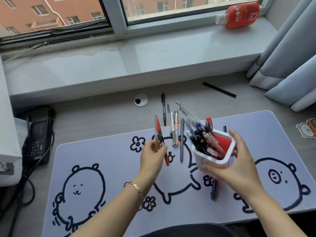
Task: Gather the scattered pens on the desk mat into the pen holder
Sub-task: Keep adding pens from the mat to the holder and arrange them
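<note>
Left hand (152, 155) fingers closed on a few pens (159, 134), long axes upright-tilted. Pen holder (213, 151) just right of them, tilted toward them, gripped in right hand (237, 161). More loose pens (174, 127) just beyond left fingers on worktop.

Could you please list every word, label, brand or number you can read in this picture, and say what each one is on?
None can be read with certainty.
Red bottle lying on the windowsill: white characters on its label, too blurred to quote.
Black marker on the desk: print along its barrel, too small to read.
Black box at the left: light lettering on a label, too small to read.
Desk mat: only drawings of animals and flowers, no words.
</note>
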`<act>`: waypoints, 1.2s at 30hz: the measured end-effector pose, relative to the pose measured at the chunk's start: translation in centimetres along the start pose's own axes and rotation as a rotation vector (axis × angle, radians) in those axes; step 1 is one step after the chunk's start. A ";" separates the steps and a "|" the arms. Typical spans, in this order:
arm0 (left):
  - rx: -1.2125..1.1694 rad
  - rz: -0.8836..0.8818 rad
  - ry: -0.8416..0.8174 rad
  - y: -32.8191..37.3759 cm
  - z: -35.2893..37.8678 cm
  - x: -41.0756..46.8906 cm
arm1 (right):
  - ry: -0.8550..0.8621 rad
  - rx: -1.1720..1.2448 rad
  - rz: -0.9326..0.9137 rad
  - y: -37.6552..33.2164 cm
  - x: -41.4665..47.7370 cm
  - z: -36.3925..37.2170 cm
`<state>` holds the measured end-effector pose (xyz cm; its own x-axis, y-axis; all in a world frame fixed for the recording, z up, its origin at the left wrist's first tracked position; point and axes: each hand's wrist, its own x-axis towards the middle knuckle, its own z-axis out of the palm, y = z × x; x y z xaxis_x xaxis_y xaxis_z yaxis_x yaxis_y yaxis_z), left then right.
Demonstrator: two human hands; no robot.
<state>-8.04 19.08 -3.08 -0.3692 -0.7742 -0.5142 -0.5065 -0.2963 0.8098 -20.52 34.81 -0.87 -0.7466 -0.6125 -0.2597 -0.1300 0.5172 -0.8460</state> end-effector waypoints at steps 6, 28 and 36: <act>-0.405 0.420 -0.046 6.7 -4.6 -4.5 | -0.098 0.008 -0.069 -1.5 -0.1 2.4; 0.560 0.791 -0.035 4.1 -3.8 -5.4 | -0.186 -0.029 -0.209 -2.5 -1.3 5.1; 0.304 0.536 -0.271 4.6 -5.2 -5.3 | -0.156 -0.053 -0.152 -1.6 -0.8 4.4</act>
<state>-4.39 18.88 4.86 -0.7930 -0.5908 -0.1485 -0.3811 0.2910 0.8775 -16.83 31.82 -1.39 -0.6066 -0.7687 -0.2031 -0.2705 0.4397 -0.8564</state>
